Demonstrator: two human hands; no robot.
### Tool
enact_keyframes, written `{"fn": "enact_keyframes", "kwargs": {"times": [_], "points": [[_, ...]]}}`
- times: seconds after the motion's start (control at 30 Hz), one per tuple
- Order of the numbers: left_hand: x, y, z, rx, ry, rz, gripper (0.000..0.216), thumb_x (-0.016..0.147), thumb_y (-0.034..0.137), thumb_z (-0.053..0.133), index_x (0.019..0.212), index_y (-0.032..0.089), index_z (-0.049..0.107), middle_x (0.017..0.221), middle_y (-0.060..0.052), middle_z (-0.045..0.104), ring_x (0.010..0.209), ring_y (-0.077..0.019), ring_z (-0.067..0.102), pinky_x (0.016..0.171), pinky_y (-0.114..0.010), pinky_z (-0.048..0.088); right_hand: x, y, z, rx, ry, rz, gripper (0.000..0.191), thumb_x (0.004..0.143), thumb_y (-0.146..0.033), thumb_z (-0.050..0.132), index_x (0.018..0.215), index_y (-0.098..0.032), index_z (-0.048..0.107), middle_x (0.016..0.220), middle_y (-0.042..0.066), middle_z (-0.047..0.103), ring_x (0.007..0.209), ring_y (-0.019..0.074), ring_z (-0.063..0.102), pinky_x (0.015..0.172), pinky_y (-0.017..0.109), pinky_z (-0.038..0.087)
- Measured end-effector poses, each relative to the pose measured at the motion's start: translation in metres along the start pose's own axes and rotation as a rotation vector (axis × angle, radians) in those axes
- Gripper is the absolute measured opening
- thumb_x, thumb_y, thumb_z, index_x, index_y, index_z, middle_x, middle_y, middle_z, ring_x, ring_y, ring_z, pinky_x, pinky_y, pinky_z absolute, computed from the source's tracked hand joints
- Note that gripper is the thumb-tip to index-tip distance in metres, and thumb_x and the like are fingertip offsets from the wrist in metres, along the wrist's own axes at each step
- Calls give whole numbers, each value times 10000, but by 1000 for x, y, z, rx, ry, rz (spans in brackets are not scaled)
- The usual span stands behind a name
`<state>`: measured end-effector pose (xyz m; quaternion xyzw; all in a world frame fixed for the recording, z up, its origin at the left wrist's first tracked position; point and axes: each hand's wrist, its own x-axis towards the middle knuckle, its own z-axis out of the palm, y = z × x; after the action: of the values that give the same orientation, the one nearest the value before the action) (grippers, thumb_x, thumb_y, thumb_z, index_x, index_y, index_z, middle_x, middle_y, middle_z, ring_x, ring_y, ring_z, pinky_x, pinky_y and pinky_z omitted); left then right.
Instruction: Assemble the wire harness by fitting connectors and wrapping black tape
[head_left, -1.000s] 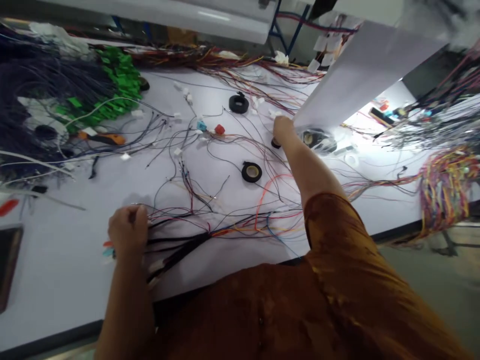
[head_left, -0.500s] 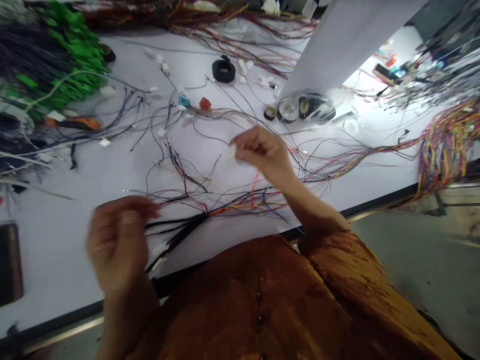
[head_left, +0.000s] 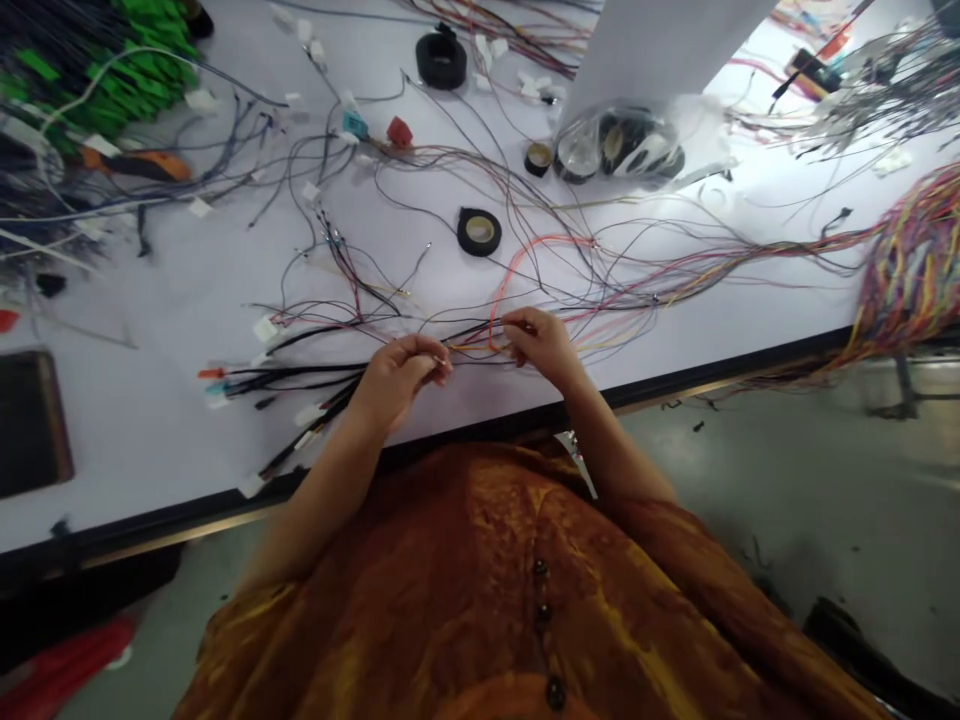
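Observation:
A wire harness (head_left: 337,372) with black-sleeved branches lies along the near side of the table, and my hands are at its loose wires. My left hand (head_left: 401,380) is closed over the harness where the sleeved part meets the coloured wires; a small pale tip shows at its thumb and finger. To its right, my right hand (head_left: 541,345) pinches thin wires beside a bright orange wire loop (head_left: 499,290). Exactly which wires its fingers hold is hard to make out. A black tape roll (head_left: 478,232) lies just beyond both hands.
Another black tape roll (head_left: 441,60) lies farther back. Bagged rolls (head_left: 622,145) rest by a white post (head_left: 645,50). Orange-handled pliers (head_left: 139,163) and a phone (head_left: 34,422) are at left. A thick multicoloured wire bundle (head_left: 911,250) hangs over the right edge.
My right hand has come back toward me from the tape roll, which now shows uncovered. My left hand has moved right onto the harness. The view has shifted.

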<state>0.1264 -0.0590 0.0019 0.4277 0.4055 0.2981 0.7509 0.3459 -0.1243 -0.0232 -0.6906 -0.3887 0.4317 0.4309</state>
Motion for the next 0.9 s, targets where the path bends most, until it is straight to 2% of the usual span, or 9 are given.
{"fn": "enact_keyframes", "kwargs": {"times": [0.1,0.2,0.27,0.33,0.43,0.53,0.7,0.9], "points": [[13,1,11,57,-73,-37,138,598,135,528,658,154,650,598,-17,566,575,-118,576,534,-223,488,9,10,7,-145,-38,66,200,850,-293,617,943,-139,704,583,-29,589,424,98,507,417,219,387],[26,-3,18,175,-114,-67,185,633,152,499,722,164,661,502,46,407,442,-87,415,430,-197,350,14,19,16,-285,19,-53,162,834,-273,651,843,-144,749,607,-11,615,523,107,549,495,216,381],[34,-7,22,317,-119,-33,181,711,188,515,790,172,677,481,67,367,407,-80,321,409,-198,258,16,23,18,-310,37,-117,149,824,-245,654,827,-151,770,642,-2,640,617,124,583,553,219,388],[40,-12,25,511,-103,91,165,783,239,554,831,171,697,527,41,480,459,-98,402,462,-221,331,16,26,18,-297,36,-143,162,827,-241,647,841,-157,785,675,2,659,669,134,594,589,227,387],[50,-20,29,762,-58,272,157,824,262,605,865,165,721,805,-42,716,758,-172,639,740,-290,504,15,28,17,-291,47,-146,172,833,-252,651,871,-167,795,678,-3,660,670,136,580,614,237,373],[58,-28,31,864,-48,300,185,838,216,605,965,160,727,986,-84,766,943,-221,688,881,-329,513,14,29,19,-328,70,-146,158,831,-243,653,879,-178,788,674,-9,657,647,132,557,629,247,362],[64,-35,32,888,-67,250,230,797,158,649,1017,169,715,945,-75,772,867,-210,709,842,-316,529,10,30,29,-252,157,-145,84,800,-219,644,839,-177,706,709,-15,645,651,126,544,636,248,373],[64,-41,30,788,-97,255,142,810,283,680,903,194,739,895,-59,784,827,-207,710,792,-294,531,5,32,35,-65,211,-199,80,724,-209,595,777,-203,536,722,-41,552,621,103,472,600,233,368]]}}
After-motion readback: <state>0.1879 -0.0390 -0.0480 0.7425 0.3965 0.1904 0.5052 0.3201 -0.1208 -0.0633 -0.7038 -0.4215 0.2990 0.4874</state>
